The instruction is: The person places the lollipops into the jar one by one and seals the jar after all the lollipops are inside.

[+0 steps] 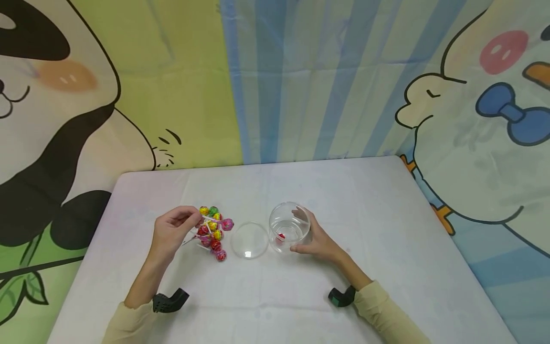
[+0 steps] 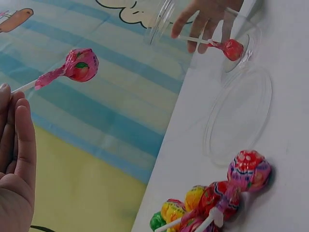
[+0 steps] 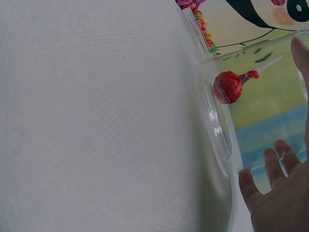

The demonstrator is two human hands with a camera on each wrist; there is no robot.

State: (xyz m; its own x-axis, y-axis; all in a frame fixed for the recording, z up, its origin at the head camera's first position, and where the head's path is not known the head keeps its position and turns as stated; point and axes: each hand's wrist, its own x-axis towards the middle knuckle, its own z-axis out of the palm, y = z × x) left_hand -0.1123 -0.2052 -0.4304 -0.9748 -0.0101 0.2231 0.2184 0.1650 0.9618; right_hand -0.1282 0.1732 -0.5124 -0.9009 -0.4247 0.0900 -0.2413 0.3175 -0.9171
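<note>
My left hand [image 1: 168, 233] is raised over the left part of the table and pinches a pink-wrapped lollipop [image 1: 227, 224] by the end of its white stick. In the left wrist view this lollipop [image 2: 82, 65] points up and away from the fingertips. My right hand [image 1: 320, 242] holds a clear round jar [image 1: 271, 223] from its right side, thumb in front and fingers behind. One red-wrapped lollipop [image 3: 228, 88] leans inside the jar, low down, its stick slanting upward. Beside the jar lies a clear round lid [image 1: 249, 240], flat on the table.
A loose pile of lollipops [image 1: 215, 245] in red, yellow, pink and green wrappers lies left of the lid, close below my left hand. White cloth covers the table [image 1: 266, 296]. A printed cartoon curtain [image 1: 292, 86] hangs behind its far edge.
</note>
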